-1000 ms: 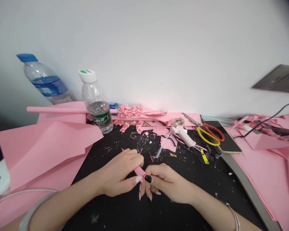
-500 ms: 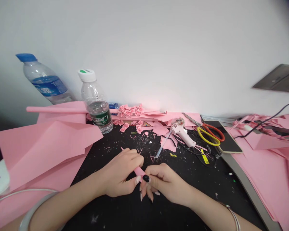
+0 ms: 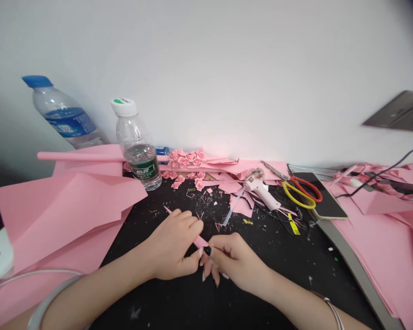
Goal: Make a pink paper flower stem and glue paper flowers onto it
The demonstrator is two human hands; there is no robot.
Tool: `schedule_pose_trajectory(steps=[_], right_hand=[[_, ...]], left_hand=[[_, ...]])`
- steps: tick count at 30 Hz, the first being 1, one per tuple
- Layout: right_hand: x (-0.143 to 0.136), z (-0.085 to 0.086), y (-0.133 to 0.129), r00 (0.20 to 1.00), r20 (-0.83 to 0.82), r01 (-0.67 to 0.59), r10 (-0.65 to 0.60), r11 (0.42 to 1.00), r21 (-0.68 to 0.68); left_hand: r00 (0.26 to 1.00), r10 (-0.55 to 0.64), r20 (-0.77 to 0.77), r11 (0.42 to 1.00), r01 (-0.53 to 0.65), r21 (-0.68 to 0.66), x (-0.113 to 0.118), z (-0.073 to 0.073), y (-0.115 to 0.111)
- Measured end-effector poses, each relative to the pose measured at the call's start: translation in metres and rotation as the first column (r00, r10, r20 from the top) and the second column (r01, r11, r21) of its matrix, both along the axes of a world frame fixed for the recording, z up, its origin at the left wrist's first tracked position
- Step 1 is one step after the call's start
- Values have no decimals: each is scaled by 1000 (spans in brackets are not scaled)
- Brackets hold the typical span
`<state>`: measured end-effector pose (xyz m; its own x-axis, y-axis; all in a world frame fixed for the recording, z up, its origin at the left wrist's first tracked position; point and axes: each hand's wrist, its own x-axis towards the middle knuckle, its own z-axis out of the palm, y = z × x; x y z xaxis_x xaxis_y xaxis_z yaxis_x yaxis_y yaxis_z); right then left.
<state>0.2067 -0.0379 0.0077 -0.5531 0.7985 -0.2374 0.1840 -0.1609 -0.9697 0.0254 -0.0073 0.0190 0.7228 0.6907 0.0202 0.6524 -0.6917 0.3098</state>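
Observation:
A narrow strip of pink paper runs slantwise between my hands above the black tabletop. My left hand is closed around it from above, and a thin pointed end pokes out beyond the knuckles. With thumb and fingertips, my right hand pinches the strip's near end; the thumbs of both hands almost meet there. How the paper is folded or rolled under the left fingers is hidden. Behind the hands lie a pink hot glue gun with its clear nozzle stick, and several pink paper roses.
Large pink paper sheets cover the left side, beside two water bottles, one green-labelled, one blue-capped. Scissors with yellow and red handles rest by a phone. More pink sheets lie right. Scraps litter the table.
The pointed end of the strip now sticks out farther past my left hand, toward the upper left. Both hands keep their grip and have shifted only slightly.

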Motion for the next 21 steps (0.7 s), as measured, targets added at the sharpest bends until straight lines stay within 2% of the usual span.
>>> schedule_pose_trajectory(steps=[8,12,16,21], right_hand=[[-2,-10,-2,998,47,54,-51,996,-74],[-2,-10,2,998,35,53,-50,994,-97],[2,-4,6,993,30,113,-113,994,11],[8,-2,9,976,78,190,-206,967,170]], left_hand=[[995,50,-84,998,-47,40,3,-5,-4],[994,89,-60,996,-87,29,2,-5,-1],[992,127,12,991,-128,29,-3,-3,3],[989,138,47,990,-139,23,-7,-1,3]])
